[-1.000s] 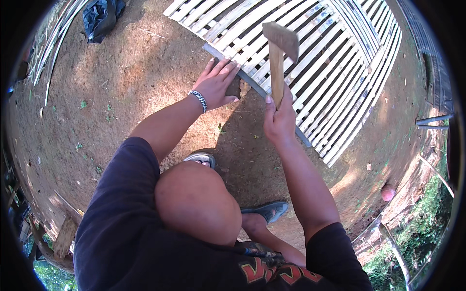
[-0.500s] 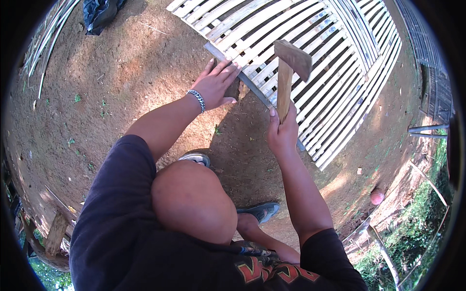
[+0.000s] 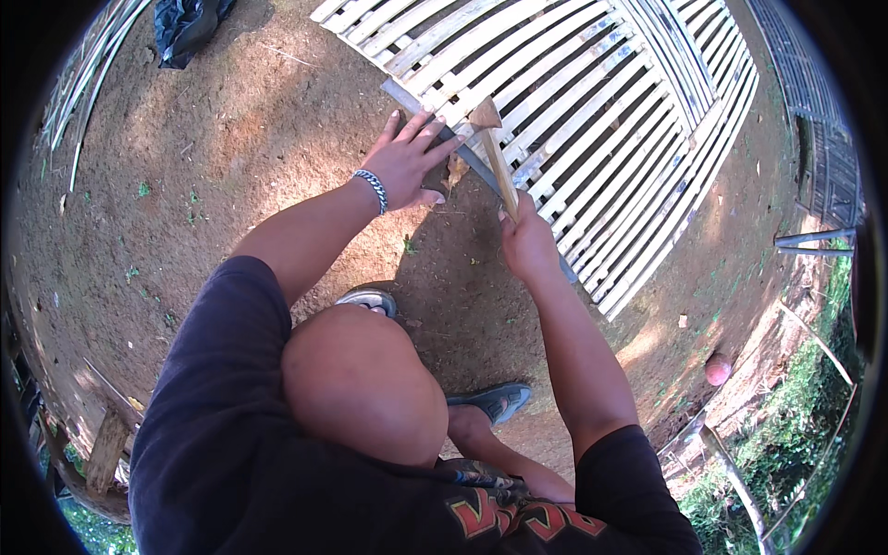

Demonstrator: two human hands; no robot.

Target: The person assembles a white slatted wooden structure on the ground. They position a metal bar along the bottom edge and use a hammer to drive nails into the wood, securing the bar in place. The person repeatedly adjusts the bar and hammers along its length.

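Observation:
My right hand (image 3: pixel 529 242) is wrapped round the wooden handle of a hatchet (image 3: pixel 500 169). Its brown metal head is down at the near edge of a slatted bamboo panel (image 3: pixel 592 134), just right of my left fingertips; whether it touches the slats I cannot tell. My left hand (image 3: pixel 404 168) has its fingers stretched and spread, their tips resting on the panel's edge by a grey strip (image 3: pixel 399 93) that runs along it. A chain bracelet (image 3: pixel 373 188) circles my left wrist.
Bare brown soil (image 3: pixel 231 148) surrounds the panel. A black plastic bag (image 3: pixel 188 30) and long thin strips (image 3: pixel 92 79) lie at the far left. A reddish ball (image 3: pixel 718 369) sits at the right, near green plants. My bent knee and sandaled feet are below the panel.
The hatchet has swung down and to the left, from raised above the slats to the panel's edge. My right hand moved slightly left with it; my left hand stays on the edge.

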